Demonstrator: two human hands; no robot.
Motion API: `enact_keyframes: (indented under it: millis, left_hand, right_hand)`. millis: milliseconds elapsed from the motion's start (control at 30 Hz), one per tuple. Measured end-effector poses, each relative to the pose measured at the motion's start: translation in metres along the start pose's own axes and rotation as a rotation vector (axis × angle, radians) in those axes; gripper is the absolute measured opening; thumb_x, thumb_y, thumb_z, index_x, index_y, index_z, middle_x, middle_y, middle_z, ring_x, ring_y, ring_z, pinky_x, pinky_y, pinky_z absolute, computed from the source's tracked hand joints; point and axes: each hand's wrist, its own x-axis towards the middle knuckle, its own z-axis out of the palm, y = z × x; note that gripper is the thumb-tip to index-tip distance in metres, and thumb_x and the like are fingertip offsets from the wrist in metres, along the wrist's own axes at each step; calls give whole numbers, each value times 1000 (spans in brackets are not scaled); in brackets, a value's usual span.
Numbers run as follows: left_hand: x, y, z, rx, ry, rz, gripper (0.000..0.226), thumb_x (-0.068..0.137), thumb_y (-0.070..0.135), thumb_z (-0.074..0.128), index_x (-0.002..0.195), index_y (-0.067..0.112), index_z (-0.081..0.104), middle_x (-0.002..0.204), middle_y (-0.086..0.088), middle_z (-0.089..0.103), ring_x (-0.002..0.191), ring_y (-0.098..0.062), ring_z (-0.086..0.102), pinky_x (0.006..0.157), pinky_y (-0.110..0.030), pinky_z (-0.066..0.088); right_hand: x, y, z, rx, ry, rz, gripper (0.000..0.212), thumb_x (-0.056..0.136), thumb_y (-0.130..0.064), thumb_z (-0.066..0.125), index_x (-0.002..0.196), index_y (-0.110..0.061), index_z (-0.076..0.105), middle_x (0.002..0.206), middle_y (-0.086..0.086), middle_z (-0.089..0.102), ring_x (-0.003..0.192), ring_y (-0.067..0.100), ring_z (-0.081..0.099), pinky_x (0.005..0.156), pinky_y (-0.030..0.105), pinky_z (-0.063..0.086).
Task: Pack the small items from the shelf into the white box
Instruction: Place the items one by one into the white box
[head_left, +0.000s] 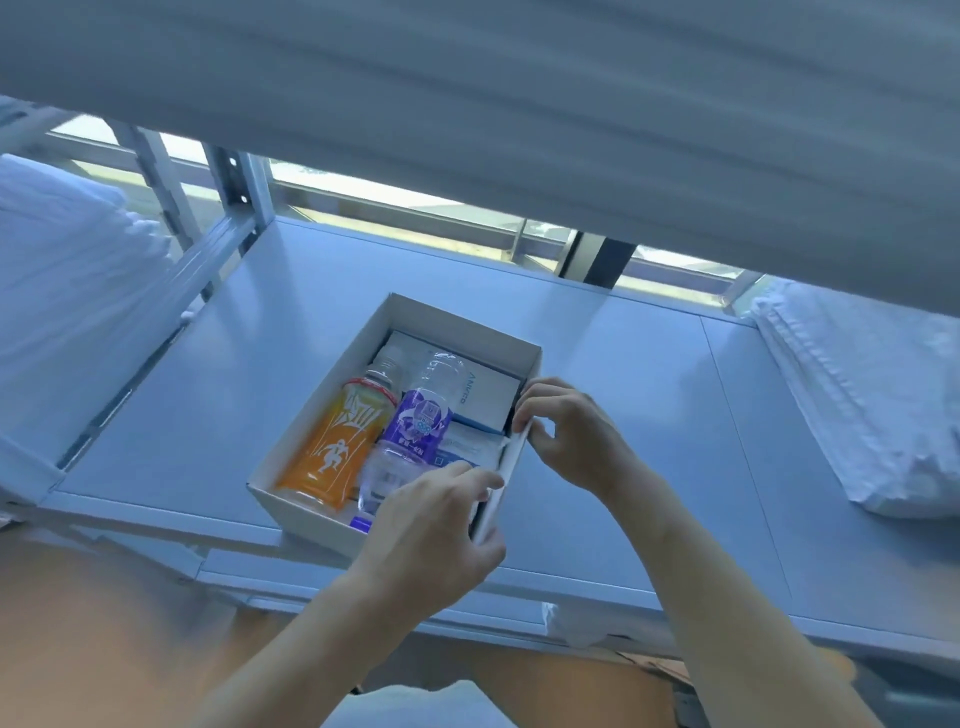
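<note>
Pale metal shelf (649, 395) under a window, bagged white bundles at either end. The white box (332, 525) sits at the front edge, holding an orange bottle (332, 441), a purple-labelled bottle (415, 415) and flat packets. I see both hands on its right wall, whose long axis runs away from me: right hand (566, 436) pinches the far part, left hand (436, 525) grips the near part. No loose items visible on the shelf.

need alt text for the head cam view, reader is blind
Both hands, left hand and right hand, pinch the right wall of an open white box on a metal shelf. Inside lie an orange bottle, a purple-labelled bottle and small cartons.
</note>
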Motion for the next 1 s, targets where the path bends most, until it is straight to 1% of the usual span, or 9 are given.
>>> enact_keyframes:
  millis: [100,267,367,500,633,700,833,933,1000]
  left_hand:
    - [6,9,7,2,-33,36,45,84,46,64,128,35,62,111,20,67,94,-2,62,77,-27,54]
    - [18,24,18,-4,-82,103,39,85,43,64,123,38,64,104,22,66,89,-2,63,72,-30,57]
    - [26,29,22,-18,-94,142,34,85,39,66,119,39,66,101,24,65,86,-1,63,68,-28,57]
    - [37,32,24,-39,-102,180,31,85,32,69,115,38,69,99,25,66,84,1,63,69,-28,58]
    - [46,28,22,-60,-80,204,28,84,26,73,109,37,71,95,24,67,81,0,64,65,-27,58]
    - [50,25,21,-63,-78,210,28,83,24,75,107,38,71,93,25,67,80,0,64,64,-26,57]
    - [55,17,17,-85,-65,229,28,81,19,80,102,36,73,91,24,68,75,0,62,61,-18,50]
    - [57,10,13,-83,-30,241,30,79,13,81,99,34,75,89,22,70,74,-2,61,62,-17,43]
    - [59,3,8,-85,-12,237,31,78,8,81,96,32,75,89,21,71,75,-5,64,63,-20,45]
  right_hand:
    - [-19,11,-11,-6,35,51,30,81,12,61,77,-15,74,85,-3,69,100,19,62,82,44,53]
    - [-58,30,-26,-25,84,164,31,82,10,60,83,-18,75,90,-8,69,108,15,59,84,43,53]
    - [-80,37,-33,-38,118,224,29,83,8,61,88,-17,74,92,-8,68,110,15,57,83,43,53]
    - [-103,41,-37,-70,170,284,26,84,5,63,92,-18,73,93,-11,67,110,13,56,86,40,51]
    - [-112,38,-35,-129,199,338,25,84,-1,65,94,-23,72,96,-16,65,112,12,56,87,45,47]
    - [-114,35,-33,-156,210,366,25,84,-3,65,94,-26,71,97,-18,65,112,11,55,85,41,43]
    - [-118,28,-27,-191,238,413,26,85,-4,64,96,-27,71,97,-17,66,112,11,55,81,33,33]
    - [-121,21,-25,-208,254,433,26,85,-3,66,98,-24,73,95,-16,68,108,13,57,82,33,35]
    - [-123,14,-22,-216,266,422,25,84,-2,67,98,-21,75,92,-14,70,103,16,60,84,36,39]
